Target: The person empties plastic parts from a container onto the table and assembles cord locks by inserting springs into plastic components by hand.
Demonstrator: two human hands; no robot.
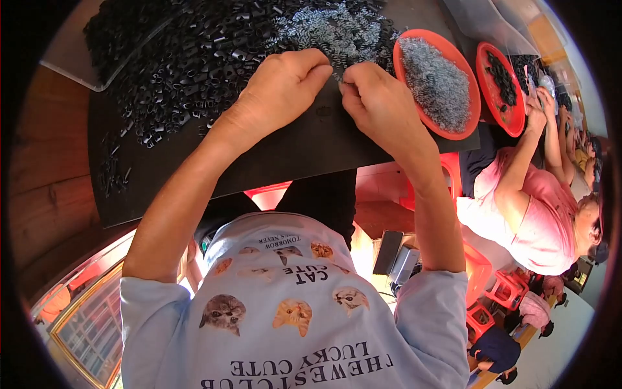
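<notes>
Left hand (285,84) and right hand (383,107) facing, fingers pinched narrow, contents too small to tell, right at the near edge of the loose heap of silvery coiled metal springs (340,32).

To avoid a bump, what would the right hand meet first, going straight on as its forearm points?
Probably the silvery coil pile beyond the right hand, though depth is unclear.

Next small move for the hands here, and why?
I'd probably bring the right hand slightly toward the left hand: both are curled and nearly meet by the loose silver springs. Anything held is too small to make out, so that's tentative.
</notes>
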